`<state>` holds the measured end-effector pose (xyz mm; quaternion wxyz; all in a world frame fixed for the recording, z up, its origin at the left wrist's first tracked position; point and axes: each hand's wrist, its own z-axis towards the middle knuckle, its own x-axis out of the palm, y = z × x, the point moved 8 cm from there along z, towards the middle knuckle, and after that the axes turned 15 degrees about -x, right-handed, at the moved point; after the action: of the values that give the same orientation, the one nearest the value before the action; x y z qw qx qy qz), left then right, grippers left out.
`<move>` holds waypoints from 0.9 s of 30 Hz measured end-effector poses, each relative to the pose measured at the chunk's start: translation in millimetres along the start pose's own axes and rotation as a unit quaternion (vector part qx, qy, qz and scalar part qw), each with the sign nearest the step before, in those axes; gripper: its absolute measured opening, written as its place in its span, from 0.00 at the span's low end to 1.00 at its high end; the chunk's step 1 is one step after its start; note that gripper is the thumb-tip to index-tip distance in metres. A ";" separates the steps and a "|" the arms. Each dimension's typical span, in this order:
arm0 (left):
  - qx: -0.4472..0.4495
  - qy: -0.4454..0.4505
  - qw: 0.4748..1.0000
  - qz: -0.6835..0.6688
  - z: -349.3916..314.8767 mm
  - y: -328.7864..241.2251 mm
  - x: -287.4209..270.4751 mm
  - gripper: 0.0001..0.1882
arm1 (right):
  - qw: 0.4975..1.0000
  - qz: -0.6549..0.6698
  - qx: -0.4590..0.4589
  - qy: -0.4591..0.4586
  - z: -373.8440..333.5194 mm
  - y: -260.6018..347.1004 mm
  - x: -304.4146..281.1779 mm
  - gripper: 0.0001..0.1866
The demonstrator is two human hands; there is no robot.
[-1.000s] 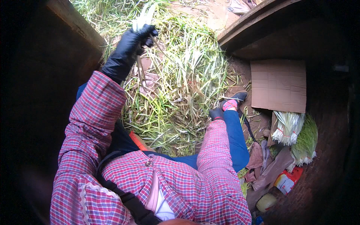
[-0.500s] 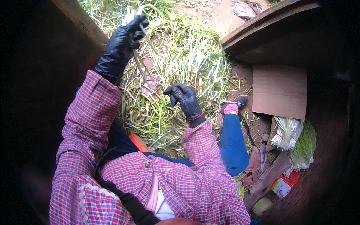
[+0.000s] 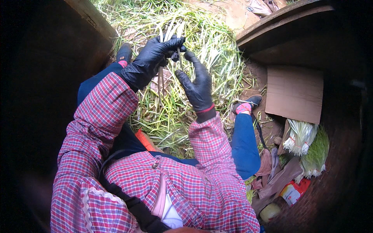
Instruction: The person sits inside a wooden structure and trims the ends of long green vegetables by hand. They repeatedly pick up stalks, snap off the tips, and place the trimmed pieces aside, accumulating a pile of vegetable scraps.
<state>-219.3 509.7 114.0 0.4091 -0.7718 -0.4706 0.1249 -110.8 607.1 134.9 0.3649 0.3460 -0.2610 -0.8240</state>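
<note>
My left hand [image 3: 147, 61], in a black glove, is closed around a few long pale leafy stalks [image 3: 180, 31]. Their whitish parts stick up above the fingers, and thin limp ends hang below the fist. Just to its right is my right hand [image 3: 199, 87], also black-gloved, thumb and fingers spread beside a stalk's lower part. Whether a fingertip touches that stalk I cannot tell. Beneath both hands spreads a thick heap of loose green and yellowish leaves [image 3: 167, 120].
My legs stretch out on either side of the heap. Cardboard [image 3: 294, 93] leans at the right, above a tied bundle of white stalks [image 3: 298, 136] and a green bundle [image 3: 315, 153]. Near these lie a red packet [image 3: 294, 192] and brown cloth [image 3: 265, 165]. Dark boards flank both sides.
My left hand has come down and right, bringing the stalks closer to me. My right hand has risen to meet it, its fingers spreading from a curled pose.
</note>
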 end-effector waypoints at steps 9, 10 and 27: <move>0.060 -0.023 0.998 0.009 -3.3 -14.8 -13.0 0.23 | 0.899 0.383 0.211 -0.003 -44.3 -26.4 58.7 0.12; 0.016 -0.023 0.999 0.018 1.5 1.3 -3.7 0.21 | 0.877 0.427 0.219 0.033 -41.3 -28.6 65.2 0.12; 0.097 0.012 0.981 -0.166 -7.9 -26.5 -29.1 0.20 | 0.897 0.257 0.350 -0.088 -151.4 -256.1 -110.3 0.18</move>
<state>-246.6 487.4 133.3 0.5025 -0.6415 -0.5725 0.0908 -48.8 819.5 -92.5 0.3949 0.2986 -0.6429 -0.5844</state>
